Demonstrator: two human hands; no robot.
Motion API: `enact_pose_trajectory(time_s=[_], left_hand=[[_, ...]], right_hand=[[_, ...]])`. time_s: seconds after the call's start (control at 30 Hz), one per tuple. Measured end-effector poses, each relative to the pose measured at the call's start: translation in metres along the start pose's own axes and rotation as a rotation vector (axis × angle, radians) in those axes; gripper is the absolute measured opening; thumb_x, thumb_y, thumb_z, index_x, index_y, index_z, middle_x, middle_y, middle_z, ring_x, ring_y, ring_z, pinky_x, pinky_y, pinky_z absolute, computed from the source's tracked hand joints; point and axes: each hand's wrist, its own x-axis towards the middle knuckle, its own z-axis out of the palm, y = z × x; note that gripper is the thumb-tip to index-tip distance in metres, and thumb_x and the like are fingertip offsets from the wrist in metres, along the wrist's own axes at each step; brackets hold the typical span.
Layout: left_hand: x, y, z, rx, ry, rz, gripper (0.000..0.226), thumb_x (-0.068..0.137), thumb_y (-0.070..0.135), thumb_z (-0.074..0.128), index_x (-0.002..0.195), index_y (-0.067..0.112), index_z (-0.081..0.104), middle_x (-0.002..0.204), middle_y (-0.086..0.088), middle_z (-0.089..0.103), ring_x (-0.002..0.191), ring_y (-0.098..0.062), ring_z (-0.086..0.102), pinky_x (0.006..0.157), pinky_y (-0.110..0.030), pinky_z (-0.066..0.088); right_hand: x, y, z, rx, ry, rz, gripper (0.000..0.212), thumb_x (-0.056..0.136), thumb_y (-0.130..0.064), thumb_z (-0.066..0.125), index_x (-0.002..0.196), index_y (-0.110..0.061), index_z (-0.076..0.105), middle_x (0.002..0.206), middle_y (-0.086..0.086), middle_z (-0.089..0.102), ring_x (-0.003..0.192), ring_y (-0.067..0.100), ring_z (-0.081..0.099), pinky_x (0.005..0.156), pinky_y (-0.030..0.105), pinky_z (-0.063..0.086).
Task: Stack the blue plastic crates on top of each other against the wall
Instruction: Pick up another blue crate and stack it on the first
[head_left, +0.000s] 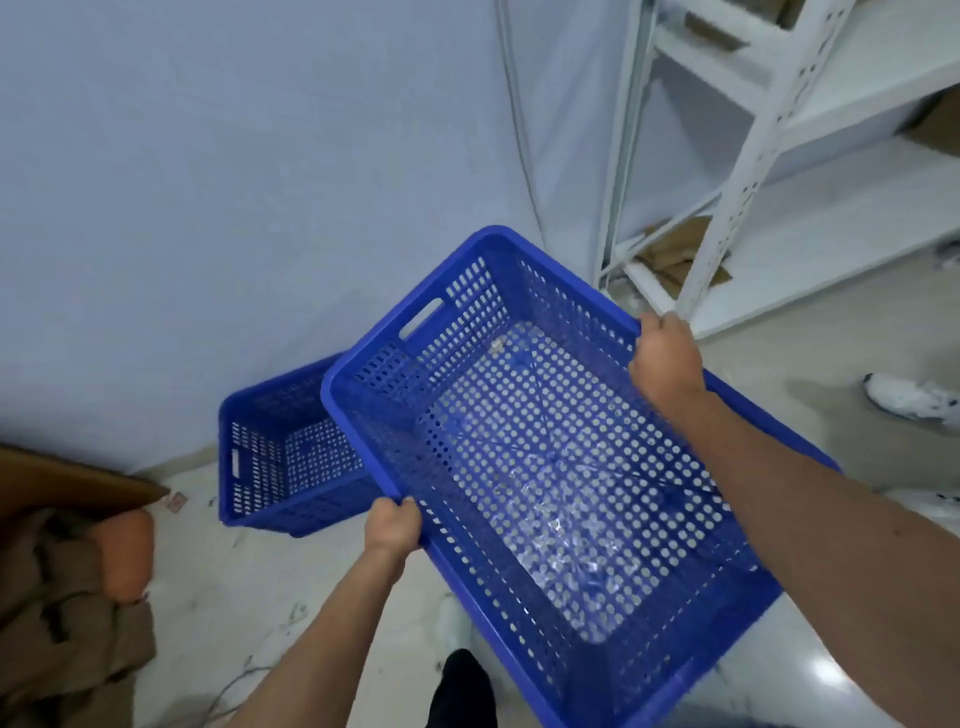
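Our left hand (392, 525) and right hand (666, 358) each clench a long rim of the held crate (545, 467), which is airborne and tilted. It overlaps the floor crate (275, 457), set by the wall (260, 182). We read no lettering on either crate.

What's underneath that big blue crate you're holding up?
Under the held crate sits a second blue crate on the floor by the wall; its right part is covered. Through the holes, only pale floor shows.
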Motion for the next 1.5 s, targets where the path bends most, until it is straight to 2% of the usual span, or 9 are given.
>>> enact_pose_trajectory(time_s=[0.1, 0.2, 0.33, 0.47, 0.6, 0.87, 1.13, 1.27, 1.5], left_hand=[[-0.014, 0.016, -0.033, -0.043, 0.045, 0.012, 0.013, 0.093, 0.012, 0.048, 0.091, 0.004, 0.058, 0.104, -0.018, 0.065, 0.094, -0.037, 0.066, 0.077, -0.052, 0.061], [-0.011, 0.018, -0.068, -0.068, 0.083, -0.001, 0.019, 0.094, 0.016, 0.048, 0.102, 0.002, 0.057, 0.106, -0.016, 0.064, 0.093, -0.035, 0.066, 0.078, -0.051, 0.061], [0.002, 0.006, -0.112, -0.138, 0.111, -0.028, 0.019, 0.093, 0.015, 0.047, 0.102, 0.001, 0.058, 0.106, -0.016, 0.065, 0.091, -0.034, 0.067, 0.072, -0.047, 0.062], [0.021, -0.014, -0.157, -0.211, 0.146, -0.049, 0.022, 0.091, 0.017, 0.048, 0.104, 0.003, 0.059, 0.108, -0.015, 0.066, 0.092, -0.035, 0.067, 0.070, -0.052, 0.062], [0.035, -0.034, -0.205, -0.280, 0.200, -0.080, 0.022, 0.093, 0.014, 0.047, 0.106, 0.002, 0.060, 0.108, -0.014, 0.066, 0.091, -0.034, 0.067, 0.066, -0.045, 0.063], [0.093, -0.068, -0.291, -0.449, 0.202, -0.166, 0.026, 0.095, 0.017, 0.049, 0.116, 0.006, 0.059, 0.111, -0.013, 0.067, 0.093, -0.033, 0.067, 0.074, -0.051, 0.061], [0.130, -0.064, -0.316, -0.692, 0.209, -0.289, 0.016, 0.094, 0.011, 0.050, 0.102, 0.007, 0.062, 0.102, -0.014, 0.070, 0.092, -0.032, 0.068, 0.076, -0.047, 0.061], [0.156, -0.059, -0.312, -0.782, 0.218, -0.362, 0.012, 0.099, 0.013, 0.049, 0.097, 0.010, 0.060, 0.092, -0.011, 0.069, 0.080, -0.028, 0.067, 0.061, -0.037, 0.057], [0.232, -0.038, -0.300, -0.858, 0.284, -0.612, 0.022, 0.100, 0.020, 0.056, 0.110, 0.000, 0.056, 0.101, -0.016, 0.067, 0.077, -0.033, 0.068, 0.058, -0.041, 0.059]], right_hand=[[0.007, -0.034, -0.018, -0.031, 0.018, -0.058, 0.036, 0.083, -0.002, 0.061, 0.118, 0.004, 0.052, 0.115, 0.027, 0.053, 0.108, 0.042, 0.049, 0.093, 0.050, 0.044], [0.011, -0.079, -0.026, -0.048, 0.036, -0.131, 0.036, 0.084, -0.004, 0.060, 0.118, 0.005, 0.052, 0.115, 0.029, 0.053, 0.108, 0.044, 0.049, 0.092, 0.051, 0.043], [0.013, -0.140, -0.024, -0.059, 0.034, -0.208, 0.031, 0.086, -0.004, 0.058, 0.116, 0.004, 0.054, 0.112, 0.028, 0.054, 0.106, 0.043, 0.050, 0.086, 0.049, 0.045], [0.011, -0.204, -0.008, -0.062, 0.037, -0.248, 0.030, 0.087, -0.001, 0.055, 0.116, 0.003, 0.054, 0.111, 0.026, 0.054, 0.104, 0.041, 0.051, 0.084, 0.047, 0.045], [0.008, -0.275, 0.011, -0.069, -0.002, -0.309, 0.032, 0.086, -0.001, 0.054, 0.118, 0.001, 0.053, 0.112, 0.023, 0.054, 0.102, 0.038, 0.051, 0.082, 0.046, 0.045], [0.016, -0.422, 0.055, -0.109, -0.082, -0.426, 0.038, 0.086, 0.000, 0.054, 0.123, -0.002, 0.050, 0.115, 0.020, 0.053, 0.104, 0.035, 0.051, 0.084, 0.044, 0.046], [0.068, -0.528, 0.110, -0.175, -0.233, -0.535, 0.041, 0.088, -0.008, 0.051, 0.129, -0.005, 0.047, 0.121, 0.019, 0.050, 0.107, 0.036, 0.050, 0.083, 0.044, 0.046], [0.099, -0.570, 0.156, -0.180, -0.295, -0.607, 0.040, 0.090, -0.012, 0.054, 0.129, -0.005, 0.047, 0.122, 0.021, 0.048, 0.106, 0.036, 0.050, 0.082, 0.044, 0.047], [0.169, -0.633, 0.253, -0.206, -0.380, -0.805, 0.043, 0.088, -0.013, 0.057, 0.129, -0.001, 0.047, 0.118, 0.024, 0.050, 0.106, 0.039, 0.050, 0.087, 0.047, 0.048]])
